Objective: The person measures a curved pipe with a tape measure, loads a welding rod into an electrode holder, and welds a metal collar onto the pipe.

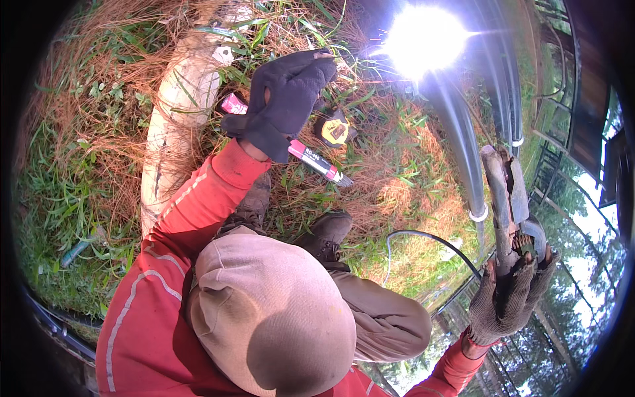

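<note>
Electrode holder (pixel 499 205), black pipe (pixel 465 152), needle-strewn grass (pixel 370 192), trees (pixel 562 344) beyond

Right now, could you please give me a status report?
Right hand gripping worn tool; left hand near tape measure; bright glare hiding part of pipe.

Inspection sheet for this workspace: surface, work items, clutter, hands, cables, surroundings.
Surface: grass strewn with dry brown needles.
Work items: dark tubes; intense white glare at upper right hides what lies behind it; worn tong-like tool.
Clutter: yellow-and-black tape measure, pink-and-white printed pack, pale log.
Left hand: black glove, fingers curled; grip unclear.
Right hand: knitted glove, holding the tool.
Cables: one black cable, curving toward the right hand.
Surroundings: trees at right.
</note>
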The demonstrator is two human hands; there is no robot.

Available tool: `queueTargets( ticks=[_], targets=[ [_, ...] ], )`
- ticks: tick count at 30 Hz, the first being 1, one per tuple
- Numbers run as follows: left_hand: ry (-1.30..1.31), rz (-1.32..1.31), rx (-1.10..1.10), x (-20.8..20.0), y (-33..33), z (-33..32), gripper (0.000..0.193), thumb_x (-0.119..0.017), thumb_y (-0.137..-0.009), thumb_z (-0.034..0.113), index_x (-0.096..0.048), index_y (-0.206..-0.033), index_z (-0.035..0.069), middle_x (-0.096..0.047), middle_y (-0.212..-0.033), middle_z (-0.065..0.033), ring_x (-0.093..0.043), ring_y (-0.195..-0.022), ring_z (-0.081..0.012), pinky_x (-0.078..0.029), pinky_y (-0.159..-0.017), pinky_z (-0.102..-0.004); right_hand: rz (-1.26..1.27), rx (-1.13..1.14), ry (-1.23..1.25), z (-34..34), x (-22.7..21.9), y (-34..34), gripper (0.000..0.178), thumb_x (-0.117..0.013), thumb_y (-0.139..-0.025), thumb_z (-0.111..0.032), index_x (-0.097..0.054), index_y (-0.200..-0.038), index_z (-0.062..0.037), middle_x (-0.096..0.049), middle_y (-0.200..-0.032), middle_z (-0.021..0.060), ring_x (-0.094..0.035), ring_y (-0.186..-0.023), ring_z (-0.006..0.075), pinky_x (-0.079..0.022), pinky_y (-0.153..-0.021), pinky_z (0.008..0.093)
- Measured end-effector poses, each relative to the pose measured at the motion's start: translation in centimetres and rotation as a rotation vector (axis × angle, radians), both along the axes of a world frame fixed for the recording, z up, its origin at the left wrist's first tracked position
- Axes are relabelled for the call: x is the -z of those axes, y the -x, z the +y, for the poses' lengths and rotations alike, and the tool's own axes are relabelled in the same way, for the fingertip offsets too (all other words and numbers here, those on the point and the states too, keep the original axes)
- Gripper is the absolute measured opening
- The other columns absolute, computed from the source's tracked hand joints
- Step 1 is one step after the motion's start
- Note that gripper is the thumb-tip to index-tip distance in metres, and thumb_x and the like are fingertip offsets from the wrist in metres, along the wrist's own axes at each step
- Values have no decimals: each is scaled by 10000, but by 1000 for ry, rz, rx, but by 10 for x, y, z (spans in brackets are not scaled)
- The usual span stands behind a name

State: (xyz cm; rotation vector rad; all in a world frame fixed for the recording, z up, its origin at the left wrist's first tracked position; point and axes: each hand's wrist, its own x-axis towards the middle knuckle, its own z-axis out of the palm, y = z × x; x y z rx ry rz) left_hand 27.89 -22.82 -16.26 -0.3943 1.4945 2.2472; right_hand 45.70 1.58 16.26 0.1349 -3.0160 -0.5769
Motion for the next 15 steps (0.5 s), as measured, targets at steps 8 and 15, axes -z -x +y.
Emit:
queueTargets(
  ticks=[8, 15],
  targets=[
    [-65, -46, -11, -3, 1, -3, 343, -756, -1001, 263, -786, -1262, 43, -783, -1036, -17, -642, -804, -74, -623, -750, -298, -23, -2, -63, 0, 2, 3, 646, -808, -922, -88, -614, -1538, -111, -506, -1580, 344, -558, -1429, 525, -561, -1083, 535],
    [-70, -51, -2, -2, 1, -3, 329, -754, -1003, 259, -790, -1251, 45, -780, -1029, -7, -636, -795, -70, -618, -730, -294, -37, -23, -52, -1, 1, 6, 638, -809, -922, -100, -619, -1531, -110, -503, -1581, 347, -565, -1420, 526, -562, -1077, 535]
  ],
)
